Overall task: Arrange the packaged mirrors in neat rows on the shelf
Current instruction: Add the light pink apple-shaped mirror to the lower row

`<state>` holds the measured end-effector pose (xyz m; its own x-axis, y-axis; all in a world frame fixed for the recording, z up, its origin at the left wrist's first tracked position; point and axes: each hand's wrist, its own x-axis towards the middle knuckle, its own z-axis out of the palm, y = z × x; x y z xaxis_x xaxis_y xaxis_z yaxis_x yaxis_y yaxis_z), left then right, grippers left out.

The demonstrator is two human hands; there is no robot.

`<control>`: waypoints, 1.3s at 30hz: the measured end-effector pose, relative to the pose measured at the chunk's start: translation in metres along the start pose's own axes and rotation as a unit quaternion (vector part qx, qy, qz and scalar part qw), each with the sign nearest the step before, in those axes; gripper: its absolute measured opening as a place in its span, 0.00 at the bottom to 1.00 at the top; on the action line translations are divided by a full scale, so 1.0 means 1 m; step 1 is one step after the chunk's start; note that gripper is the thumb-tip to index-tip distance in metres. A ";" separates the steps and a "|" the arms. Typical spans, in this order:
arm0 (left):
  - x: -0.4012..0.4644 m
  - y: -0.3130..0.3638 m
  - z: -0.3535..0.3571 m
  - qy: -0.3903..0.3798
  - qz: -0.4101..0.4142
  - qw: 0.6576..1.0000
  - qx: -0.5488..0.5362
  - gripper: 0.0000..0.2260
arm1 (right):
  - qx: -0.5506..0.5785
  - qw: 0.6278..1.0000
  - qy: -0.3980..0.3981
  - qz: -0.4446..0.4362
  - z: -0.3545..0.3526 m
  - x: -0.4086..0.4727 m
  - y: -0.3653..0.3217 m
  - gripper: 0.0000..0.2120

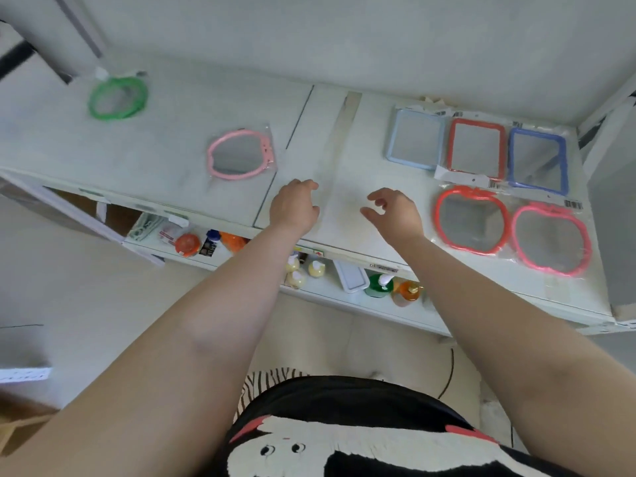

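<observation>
Packaged mirrors lie on the white shelf top (165, 156). At the right, three rectangular ones form a back row: light blue (414, 139), red (476, 149), dark blue (537, 160). In front of them lie a red apple-shaped mirror (471, 220) and a pink apple-shaped one (550, 239). A pink apple-shaped mirror (241, 154) lies alone left of centre, a green round one (118, 97) far left. My left hand (294, 206) and my right hand (394, 211) hover over the shelf's middle, fingers loosely curled, holding nothing.
A lower shelf (344, 297) carries bottles and jars, among them an orange-lidded jar (187, 244), a green pump bottle (378, 285) and a white box (351, 278). A white wall rises behind the shelf. A grey upright (612, 235) stands at the right end.
</observation>
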<state>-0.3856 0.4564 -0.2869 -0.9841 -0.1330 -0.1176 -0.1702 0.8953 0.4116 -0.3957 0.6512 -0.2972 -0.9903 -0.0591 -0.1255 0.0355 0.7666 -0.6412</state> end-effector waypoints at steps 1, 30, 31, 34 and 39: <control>-0.003 -0.021 -0.010 0.001 -0.004 1.000 0.002 0.21 | 0.002 1.000 -0.005 -0.001 0.014 0.000 -0.017 0.16; 0.125 -0.282 -0.132 -0.016 -0.022 1.000 -0.008 0.22 | 0.073 0.987 -0.027 0.142 0.201 0.067 -0.218 0.12; 0.135 -0.280 -0.130 -0.024 -0.019 0.999 -0.011 0.22 | 0.079 0.984 -0.025 0.157 0.201 0.069 -0.218 0.12; 0.158 -0.270 -0.121 -0.065 0.001 0.998 -0.012 0.23 | 0.084 0.979 -0.019 0.183 0.201 0.077 -0.219 0.12; 0.197 -0.253 -0.110 -0.138 0.082 0.987 0.013 0.19 | 0.152 0.947 0.022 0.283 0.210 0.085 -0.228 0.18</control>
<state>-0.5417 0.1571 -0.3144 -0.9462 0.1320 -0.2953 -0.0055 0.9062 0.4227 -0.4593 0.3372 -0.3211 -0.8052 0.3384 -0.4869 0.5929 0.4478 -0.6693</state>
